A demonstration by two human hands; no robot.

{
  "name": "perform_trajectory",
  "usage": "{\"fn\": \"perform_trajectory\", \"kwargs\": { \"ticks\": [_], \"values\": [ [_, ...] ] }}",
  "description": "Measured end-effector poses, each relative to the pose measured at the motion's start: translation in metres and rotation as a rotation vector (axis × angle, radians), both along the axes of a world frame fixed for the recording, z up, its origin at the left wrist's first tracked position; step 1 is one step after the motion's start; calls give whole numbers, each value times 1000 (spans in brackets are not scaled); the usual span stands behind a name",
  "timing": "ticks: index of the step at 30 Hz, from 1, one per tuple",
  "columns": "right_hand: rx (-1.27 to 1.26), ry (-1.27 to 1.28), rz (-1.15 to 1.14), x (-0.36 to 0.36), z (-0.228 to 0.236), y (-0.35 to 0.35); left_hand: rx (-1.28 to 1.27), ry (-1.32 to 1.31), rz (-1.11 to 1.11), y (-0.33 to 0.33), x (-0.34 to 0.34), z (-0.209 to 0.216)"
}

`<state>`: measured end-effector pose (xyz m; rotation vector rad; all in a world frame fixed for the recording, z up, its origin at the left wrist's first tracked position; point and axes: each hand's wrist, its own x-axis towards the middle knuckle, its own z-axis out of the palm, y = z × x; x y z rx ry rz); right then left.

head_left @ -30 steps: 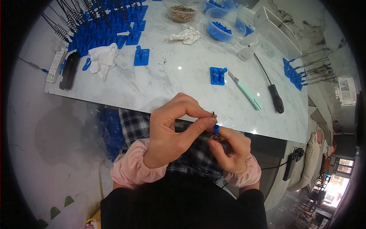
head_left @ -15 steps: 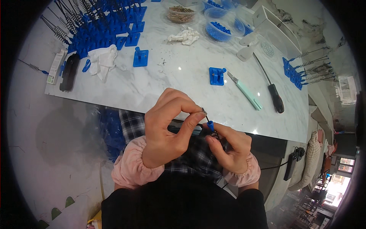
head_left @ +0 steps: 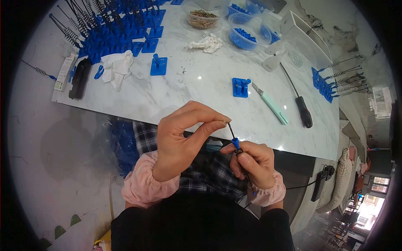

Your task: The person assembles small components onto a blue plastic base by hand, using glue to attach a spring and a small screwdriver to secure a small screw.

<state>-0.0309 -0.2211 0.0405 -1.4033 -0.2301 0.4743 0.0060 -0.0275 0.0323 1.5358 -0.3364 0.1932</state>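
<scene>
My left hand (head_left: 178, 140) pinches the top tip of a thin dark wire (head_left: 232, 130) between thumb and forefinger. Lower down, the wire runs into a small blue cone-shaped sleeve (head_left: 235, 143). My right hand (head_left: 258, 161) is closed just beneath this sleeve, gripping the wire's dark looped part, mostly hidden by the fingers. A thin dark end with a bit of blue hangs below the right palm. Both hands are over my lap at the table's near edge. Beyond them, a blue square base (head_left: 240, 87) with a short peg lies on the table.
On the marble table (head_left: 197, 90) lie a mint-green utility knife (head_left: 272, 106) and a black-handled screwdriver (head_left: 304, 111). Blue bases with spring wires (head_left: 121, 35) crowd the far left; more stand at right (head_left: 323, 85). Tubs hold blue parts (head_left: 243, 37) and brass-coloured pieces (head_left: 202, 19).
More of the dark wire shows between my left fingertips and the blue sleeve. My right hand has shifted slightly down, its fingers curled more tightly. The whole view has shifted slightly.
</scene>
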Motion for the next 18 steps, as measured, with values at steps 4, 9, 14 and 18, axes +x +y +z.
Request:
{"fn": "perform_trajectory", "kwargs": {
  "ticks": [4,9,14,18],
  "values": [
    [-69,-73,8,1,-1,0,-117,95,-49,-2,-2,2],
    [-111,-102,18,1,-2,1,46,-84,39,3,2,0],
    [36,54,62,3,-1,-3,104,-188,61,10,7,-2],
    [96,77,65,4,-3,-3,-13,23,-73,5,0,0]
  ]
}}
